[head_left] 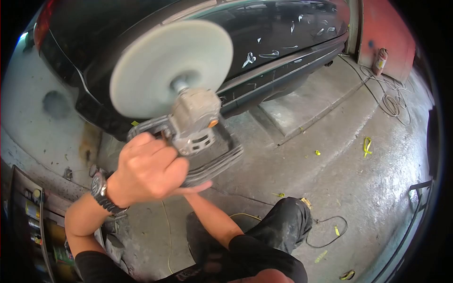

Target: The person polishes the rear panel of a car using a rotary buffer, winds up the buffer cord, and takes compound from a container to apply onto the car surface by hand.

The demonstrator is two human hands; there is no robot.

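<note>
The scene is moderately lit, and a pale sheen is thrown across the right side of the concrete floor (344, 188), while a small bright patch is seen at the upper left edge. Soft reflections are carried by the dark car bumper (283, 61). The polisher's disc (146, 70) is smeared by blur. The shelf (43, 212) is left dim. Outer lines are bowed by wide-angle distortion, and the corners are blackened.

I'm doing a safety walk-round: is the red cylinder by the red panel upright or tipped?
Upright: the red cylinder stands on the floor by the red panel, its narrower end up.
</note>
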